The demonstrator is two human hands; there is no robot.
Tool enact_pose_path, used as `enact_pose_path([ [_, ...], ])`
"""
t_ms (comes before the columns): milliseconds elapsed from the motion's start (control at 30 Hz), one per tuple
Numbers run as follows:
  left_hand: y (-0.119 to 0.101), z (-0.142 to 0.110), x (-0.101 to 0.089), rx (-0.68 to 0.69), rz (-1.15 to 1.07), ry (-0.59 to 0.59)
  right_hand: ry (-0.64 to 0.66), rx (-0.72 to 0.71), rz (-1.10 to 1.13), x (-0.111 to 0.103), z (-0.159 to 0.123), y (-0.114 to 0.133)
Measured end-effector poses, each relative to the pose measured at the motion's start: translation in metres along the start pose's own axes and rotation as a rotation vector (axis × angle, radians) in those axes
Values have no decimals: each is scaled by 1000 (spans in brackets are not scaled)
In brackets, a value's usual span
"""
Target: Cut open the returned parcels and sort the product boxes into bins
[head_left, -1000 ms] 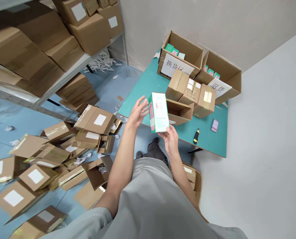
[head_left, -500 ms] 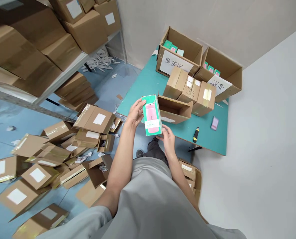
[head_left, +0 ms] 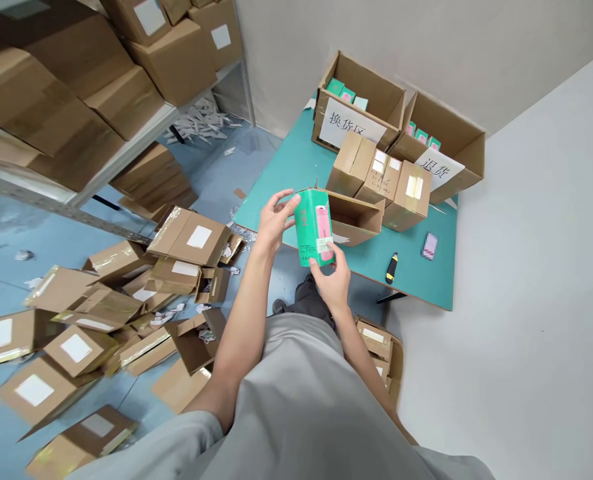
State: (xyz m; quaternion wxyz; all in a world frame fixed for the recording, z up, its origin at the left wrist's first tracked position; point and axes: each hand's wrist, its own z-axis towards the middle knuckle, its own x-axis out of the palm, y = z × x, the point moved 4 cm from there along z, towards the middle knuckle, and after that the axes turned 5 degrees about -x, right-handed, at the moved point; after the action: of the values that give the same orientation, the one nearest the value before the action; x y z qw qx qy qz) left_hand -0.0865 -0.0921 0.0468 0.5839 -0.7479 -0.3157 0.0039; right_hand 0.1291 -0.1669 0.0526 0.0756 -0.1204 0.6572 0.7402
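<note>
A green product box with a pink bottle-shaped item printed on one face is held upright in front of my body, one corner edge facing me. My right hand grips it at the bottom, thumb and fingers pressed on two faces. Up at its top left edge, my left hand has its fingertips on the box, fingers bent. Just behind the held box, an open cardboard carton stands on the teal table; part of it is hidden.
Two large open cartons, one labelled at the left and one at the right, hold several green boxes. Taped cartons stand before them. A utility knife lies near the table's front edge. Discarded cartons litter the floor; a loaded shelf stands left.
The green box has been turned, so its plain green side now shows beside the pink-printed face. My right hand has moved up onto its lower part.
</note>
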Motion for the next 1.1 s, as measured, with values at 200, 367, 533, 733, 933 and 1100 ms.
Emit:
enact_pose_path([
  [200,15,9,-4,-105,-144,160,76,553,877,-4,-3,-21],
  [367,21,6,10,-97,-199,220,100,719,1063,2,-13,-21],
  [533,15,5,18,-92,-200,240,93,730,1072,0,-13,-22],
  [733,9,2,26,-57,-180,278,134,578,1039,-1,-16,-25],
  [933,-1,-9,29,-22,-37,283,270,420,748,11,-18,-33],
  [1100,-24,-32,26,88,144,331,136,279,522,14,2,-53],
])
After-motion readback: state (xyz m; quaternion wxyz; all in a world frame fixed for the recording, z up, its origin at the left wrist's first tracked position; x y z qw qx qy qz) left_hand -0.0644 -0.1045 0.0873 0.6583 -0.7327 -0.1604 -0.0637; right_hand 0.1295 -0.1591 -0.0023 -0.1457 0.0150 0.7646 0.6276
